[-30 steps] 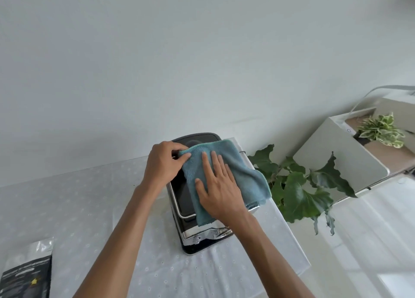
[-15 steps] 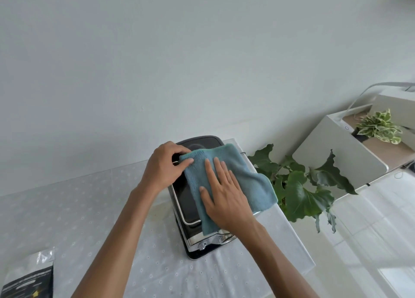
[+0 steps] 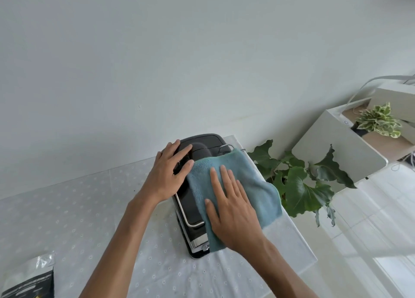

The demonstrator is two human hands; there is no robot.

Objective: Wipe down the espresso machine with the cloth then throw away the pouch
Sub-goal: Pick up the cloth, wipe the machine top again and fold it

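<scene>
Pressing the cloth flat atop the espresso machine, the right hand lies spread; the left hand, fingers apart, steadies its left side.

Plain pale wall, white cabinet, leafy plant

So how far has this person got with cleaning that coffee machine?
Nothing looks finished yet. In hand: the right hand presses the blue cloth flat on top of the espresso machine, while the left hand steadies it. Left to do: the pouch lies on the table, not yet thrown away.
</scene>
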